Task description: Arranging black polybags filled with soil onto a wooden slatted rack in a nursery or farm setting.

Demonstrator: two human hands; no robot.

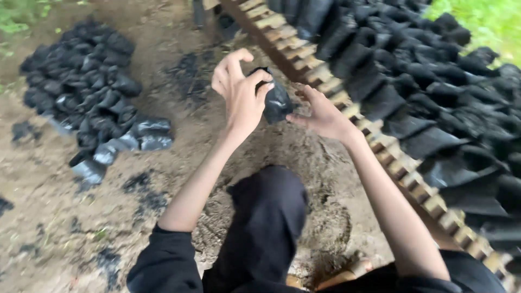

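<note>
A small black bag (275,100) is shown held at the upper centre of the frame, above bare soil (304,157). It is gripped by the left hand (239,89), whose thumb and forefinger are closed on the bag's upper rim while the other fingers are curled loosely above. The right hand (320,115) is seen just beside the bag's lower right side, its fingers spread and half open; whether the bag is touched by it cannot be told, and nothing is clasped in it.

At the right of the frame, a large block of filled bags (434,81) is seen standing in close rows behind a slatted wooden edging (347,106) that runs diagonally from the upper centre to the lower right. At the upper left, a heap of flat bags (89,89) is seen lying on the ground, with a few spilled toward the centre.

Progress is judged as well advanced: many bags are already ranked behind the edging, yet a sizeable heap is left unfilled. The held bag is judged not yet set among the rows. A dark-clothed knee (266,217) is seen at the lower centre.
</note>
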